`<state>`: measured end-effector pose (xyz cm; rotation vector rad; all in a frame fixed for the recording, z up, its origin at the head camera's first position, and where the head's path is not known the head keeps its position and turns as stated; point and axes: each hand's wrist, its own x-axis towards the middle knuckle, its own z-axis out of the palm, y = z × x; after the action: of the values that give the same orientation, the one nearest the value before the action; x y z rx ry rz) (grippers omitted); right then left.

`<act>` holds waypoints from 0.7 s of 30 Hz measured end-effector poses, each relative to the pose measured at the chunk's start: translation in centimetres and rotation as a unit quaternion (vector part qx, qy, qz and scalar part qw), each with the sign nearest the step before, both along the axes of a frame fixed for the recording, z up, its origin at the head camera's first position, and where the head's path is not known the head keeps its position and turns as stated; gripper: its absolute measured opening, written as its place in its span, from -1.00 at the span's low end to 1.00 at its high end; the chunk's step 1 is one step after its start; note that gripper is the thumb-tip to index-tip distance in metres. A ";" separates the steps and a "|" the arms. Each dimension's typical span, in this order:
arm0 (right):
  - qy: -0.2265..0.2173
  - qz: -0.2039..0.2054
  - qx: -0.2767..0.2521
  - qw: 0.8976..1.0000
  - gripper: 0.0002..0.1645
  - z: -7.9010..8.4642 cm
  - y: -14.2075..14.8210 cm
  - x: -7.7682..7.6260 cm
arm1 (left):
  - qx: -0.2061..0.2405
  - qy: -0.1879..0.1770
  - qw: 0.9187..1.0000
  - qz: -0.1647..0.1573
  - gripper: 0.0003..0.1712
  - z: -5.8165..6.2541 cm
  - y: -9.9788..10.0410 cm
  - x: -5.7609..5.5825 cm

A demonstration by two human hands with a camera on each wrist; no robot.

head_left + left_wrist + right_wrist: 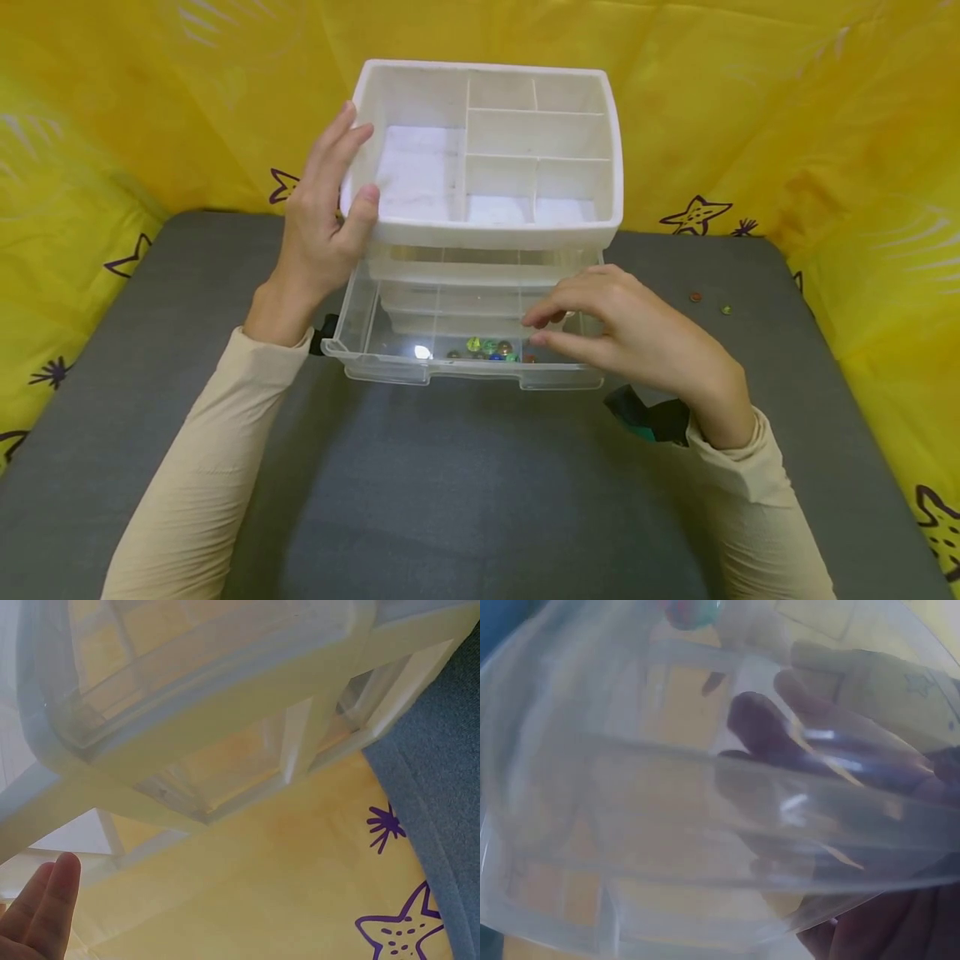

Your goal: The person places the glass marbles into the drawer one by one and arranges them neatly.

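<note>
A white drawer organizer [420, 235] with a divided open top stands on the table, its clear drawer [390, 371] pulled out in front. Several small coloured glass marbles [474, 343] lie in the drawer, towards its front. My left hand [318, 204] rests on the organizer's left side, with the thumb on the front rim. In the left wrist view, two straight fingers [56, 900] show beside the organizer. My right hand [637, 325] is over the drawer's right part, thumb and fingers apart with nothing visible between them. The right wrist view shows its fingers [761, 727] through clear plastic.
Two small glass pieces, one reddish [696, 297] and one green [726, 309], lie on the grey table [450, 483] to the right of the organizer. Yellow patterned cloth [712, 100] surrounds the table at the back and sides.
</note>
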<state>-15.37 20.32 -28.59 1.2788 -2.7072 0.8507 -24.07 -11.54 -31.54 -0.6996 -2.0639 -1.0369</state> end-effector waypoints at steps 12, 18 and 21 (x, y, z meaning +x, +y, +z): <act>0.077 -0.013 -0.096 0.992 -0.68 -0.8 0.5 0.5 | 0.006 0.002 1.000 0.000 -0.32 -0.1 0.0 0.0; 0.096 -0.039 -0.125 0.987 -0.59 -0.4 1.5 0.8 | 0.005 0.002 1.000 0.001 -0.32 0.0 0.0 0.0; 0.106 -0.056 -0.122 0.985 -0.58 -0.3 2.2 0.8 | 0.004 0.001 1.000 0.002 -0.32 0.0 0.0 0.0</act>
<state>-14.52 22.51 -28.89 1.0892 -2.3992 0.9397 -24.08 -11.52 -31.59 -0.6924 -2.0573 -1.0413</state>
